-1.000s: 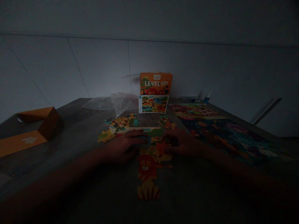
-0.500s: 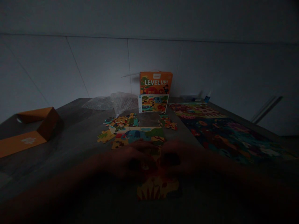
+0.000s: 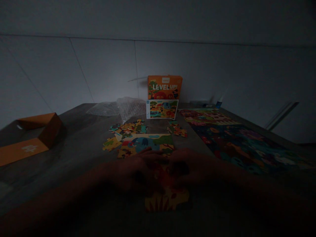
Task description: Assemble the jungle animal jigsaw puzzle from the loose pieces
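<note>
The room is very dark. Both my hands rest close together on a partly joined animal puzzle [image 3: 153, 143] in the middle of the table [image 3: 74, 154]. My left hand [image 3: 133, 171] and my right hand [image 3: 194, 168] meet over its red and orange middle part and cover it. A yellow grass section [image 3: 168, 200] of the puzzle shows just below them. In this dim light I cannot make out the fingers well enough to say whether they grip a piece or press flat.
Loose pieces [image 3: 128, 127] lie behind the puzzle, with a few more pieces [image 3: 177, 130] to the right. An orange puzzle box [image 3: 165, 87] with a picture card [image 3: 161, 109] stands at the back. Crumpled plastic bags [image 3: 123, 107], an orange box lid [image 3: 37, 131] and a large finished puzzle [image 3: 237, 141] surround them.
Both hands have slid towards me, from the puzzle's top strip down to its middle. The lower lion section has shifted, and the blue and green top strip now shows.
</note>
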The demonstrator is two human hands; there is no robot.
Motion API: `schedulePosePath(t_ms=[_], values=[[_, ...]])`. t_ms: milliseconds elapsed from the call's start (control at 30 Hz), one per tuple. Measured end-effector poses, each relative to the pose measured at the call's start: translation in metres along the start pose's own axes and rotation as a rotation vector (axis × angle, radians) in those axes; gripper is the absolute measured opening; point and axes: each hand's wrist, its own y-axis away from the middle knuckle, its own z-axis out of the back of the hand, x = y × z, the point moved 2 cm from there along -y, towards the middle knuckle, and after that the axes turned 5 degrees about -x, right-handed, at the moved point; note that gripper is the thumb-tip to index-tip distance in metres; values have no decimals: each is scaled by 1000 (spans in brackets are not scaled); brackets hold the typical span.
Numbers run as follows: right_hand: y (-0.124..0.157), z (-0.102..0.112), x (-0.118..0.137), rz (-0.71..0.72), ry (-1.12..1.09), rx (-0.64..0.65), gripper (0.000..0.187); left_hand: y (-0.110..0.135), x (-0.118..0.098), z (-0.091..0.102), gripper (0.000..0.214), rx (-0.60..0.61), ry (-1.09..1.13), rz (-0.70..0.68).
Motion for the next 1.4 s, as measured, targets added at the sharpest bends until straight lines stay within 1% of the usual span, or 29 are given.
schedulePosePath(t_ms=[200,533,700,900,1133,1400], values=[[-2,-1,-4,-13,-3,16,27,-1,0,0,28,-9,-3,-28],[-3,1,-2,-11,9,28,28,-1,0,-1,30,14,-21,15],[-2,1,-5,-4,9,20,26,-1,-1,0,30,27,-28,4],[-3,1,-4,-10,4,36,25,-1,0,-1,32,8,-3,1],[-3,-1,-7,30,-4,29,28,-1,1,-2,29,27,-33,8],[-3,0,-5,-16,9,41,28,-1,0,0,30,33,-28,20]])
